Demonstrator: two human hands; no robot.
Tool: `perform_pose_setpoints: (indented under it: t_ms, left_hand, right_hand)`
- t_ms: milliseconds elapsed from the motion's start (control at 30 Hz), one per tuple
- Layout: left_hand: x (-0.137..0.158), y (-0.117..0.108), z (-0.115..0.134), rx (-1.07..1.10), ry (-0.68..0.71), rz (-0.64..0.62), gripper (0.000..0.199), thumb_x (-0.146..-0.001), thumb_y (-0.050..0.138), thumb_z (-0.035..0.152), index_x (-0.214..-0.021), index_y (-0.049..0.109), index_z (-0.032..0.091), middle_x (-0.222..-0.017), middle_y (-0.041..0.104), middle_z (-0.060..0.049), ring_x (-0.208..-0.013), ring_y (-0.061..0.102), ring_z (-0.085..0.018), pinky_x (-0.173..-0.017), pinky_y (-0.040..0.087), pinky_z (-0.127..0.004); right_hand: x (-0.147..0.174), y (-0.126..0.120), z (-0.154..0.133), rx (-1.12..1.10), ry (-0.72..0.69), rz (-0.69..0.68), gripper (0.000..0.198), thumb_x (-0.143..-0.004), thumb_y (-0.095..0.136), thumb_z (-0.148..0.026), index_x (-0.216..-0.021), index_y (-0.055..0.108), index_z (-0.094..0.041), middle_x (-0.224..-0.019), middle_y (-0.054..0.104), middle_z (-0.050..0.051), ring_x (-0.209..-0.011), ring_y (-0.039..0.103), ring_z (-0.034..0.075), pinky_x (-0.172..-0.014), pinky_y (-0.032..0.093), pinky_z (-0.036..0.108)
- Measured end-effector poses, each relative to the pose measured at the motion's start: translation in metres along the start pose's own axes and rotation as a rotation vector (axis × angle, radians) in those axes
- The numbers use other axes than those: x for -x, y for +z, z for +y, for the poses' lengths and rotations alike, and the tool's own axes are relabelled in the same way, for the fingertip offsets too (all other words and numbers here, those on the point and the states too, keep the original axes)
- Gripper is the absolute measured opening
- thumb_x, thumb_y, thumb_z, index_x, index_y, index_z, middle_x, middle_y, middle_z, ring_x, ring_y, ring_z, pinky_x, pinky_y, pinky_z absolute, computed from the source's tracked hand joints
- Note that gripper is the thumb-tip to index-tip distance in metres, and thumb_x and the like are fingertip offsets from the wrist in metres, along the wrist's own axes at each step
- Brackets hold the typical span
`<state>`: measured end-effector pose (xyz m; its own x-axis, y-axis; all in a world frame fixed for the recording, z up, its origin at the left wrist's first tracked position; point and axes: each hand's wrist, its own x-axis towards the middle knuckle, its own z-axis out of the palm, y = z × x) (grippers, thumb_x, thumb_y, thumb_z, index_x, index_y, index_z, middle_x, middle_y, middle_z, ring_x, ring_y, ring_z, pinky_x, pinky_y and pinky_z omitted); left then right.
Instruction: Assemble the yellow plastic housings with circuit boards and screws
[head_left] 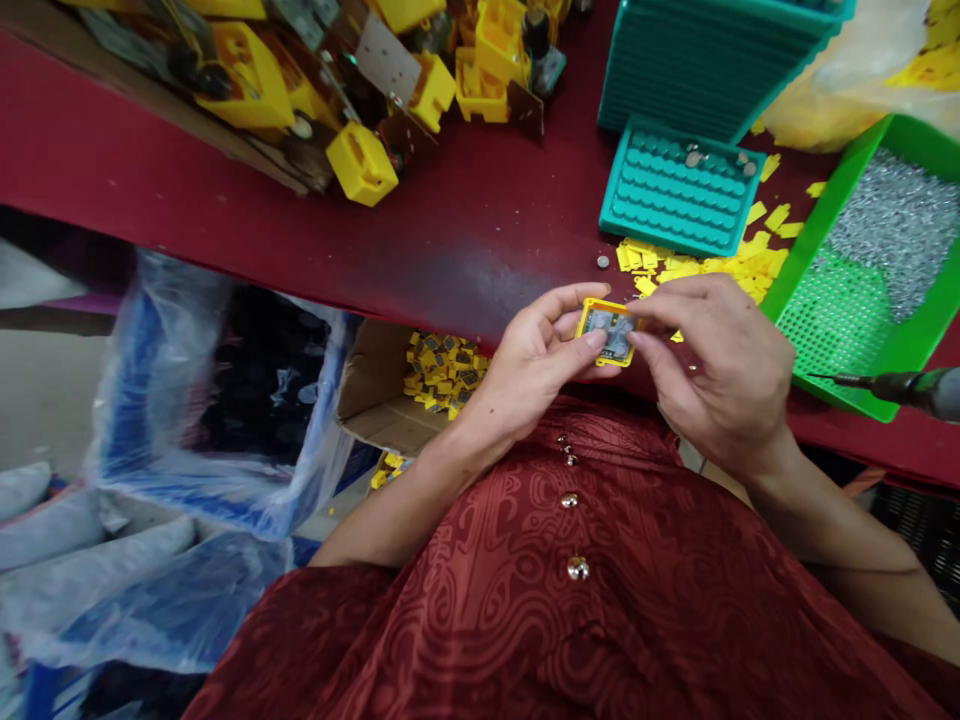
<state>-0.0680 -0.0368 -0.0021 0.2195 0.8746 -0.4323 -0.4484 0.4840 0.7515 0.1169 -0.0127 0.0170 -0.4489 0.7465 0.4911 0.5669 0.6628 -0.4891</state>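
Note:
Just over the table's front edge, my left hand [529, 350] grips a small open yellow plastic case [616, 350], its thumb lying across the face. Inside the case is a dark circuit board with round silvery parts that look like button cells. My right hand [712, 360] is closed at the case's right edge, thumb and forefinger touching it; whether a small part sits between those fingertips is hidden. A loose button cell [603, 262] lies on the table beyond the case. Small yellow plastic pieces [697, 268] are scattered behind my right hand.
A teal tray [667, 195] with a few button cells sits before a stack of teal trays [690, 70]. At right are a green basket [825, 250] of screws and an electric screwdriver [922, 390]. Yellow housings [364, 165] fill the back left; a carton [382, 390] of cases stands below.

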Motion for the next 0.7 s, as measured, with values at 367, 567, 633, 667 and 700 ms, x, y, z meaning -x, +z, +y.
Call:
perform_pose_setpoints:
  t_ms: [367, 567, 633, 667, 700]
  left_hand:
    - [0.000, 0.003, -0.004, -0.036, 0.004, 0.041, 0.043, -0.086, 0.085, 0.027, -0.124, 0.065, 0.018, -0.105, 0.080, -0.004, -0.088, 0.076, -0.014, -0.075, 0.066, -0.024]
    - [-0.006, 0.004, -0.009, -0.066, 0.000, 0.023, 0.051, -0.080, 0.089, 0.030, -0.124, 0.065, 0.019, -0.108, 0.080, -0.005, -0.094, 0.077, -0.018, -0.079, 0.067, -0.028]
    - [-0.008, 0.005, -0.007, -0.020, -0.021, 0.020, 0.047, -0.081, 0.086, 0.032, -0.121, 0.067, 0.019, -0.106, 0.079, -0.005, -0.092, 0.077, -0.017, -0.077, 0.066, -0.028]
    - [-0.009, 0.006, -0.005, 0.013, -0.034, 0.024, 0.042, -0.082, 0.083, 0.031, -0.119, 0.067, 0.019, -0.104, 0.078, -0.004, -0.090, 0.076, -0.016, -0.076, 0.066, -0.027]
    - [-0.009, 0.008, -0.004, 0.045, -0.049, 0.031, 0.038, -0.083, 0.080, 0.030, -0.117, 0.068, 0.018, -0.101, 0.077, -0.003, -0.087, 0.075, -0.015, -0.075, 0.066, -0.026]
  right_hand:
    - [0.007, 0.012, 0.006, 0.111, -0.138, 0.084, 0.007, -0.097, 0.069, -0.014, -0.092, 0.072, -0.017, -0.088, 0.067, 0.006, -0.080, 0.054, 0.016, -0.067, 0.045, 0.031]
    - [0.016, 0.016, 0.012, 0.104, -0.106, 0.107, 0.008, -0.098, 0.066, -0.015, -0.095, 0.072, -0.019, -0.089, 0.068, 0.005, -0.081, 0.057, 0.017, -0.069, 0.046, 0.032]
    - [0.017, 0.013, 0.015, 0.063, -0.085, 0.113, 0.008, -0.098, 0.068, -0.015, -0.098, 0.073, -0.020, -0.090, 0.067, 0.006, -0.083, 0.059, 0.018, -0.071, 0.050, 0.032]
    - [0.017, 0.011, 0.016, 0.047, -0.067, 0.108, 0.009, -0.098, 0.068, -0.015, -0.100, 0.074, -0.021, -0.091, 0.066, 0.006, -0.085, 0.060, 0.018, -0.073, 0.052, 0.033]
    - [0.017, 0.009, 0.016, 0.038, -0.046, 0.096, 0.010, -0.098, 0.068, -0.015, -0.102, 0.074, -0.022, -0.092, 0.066, 0.005, -0.086, 0.061, 0.018, -0.074, 0.053, 0.033]
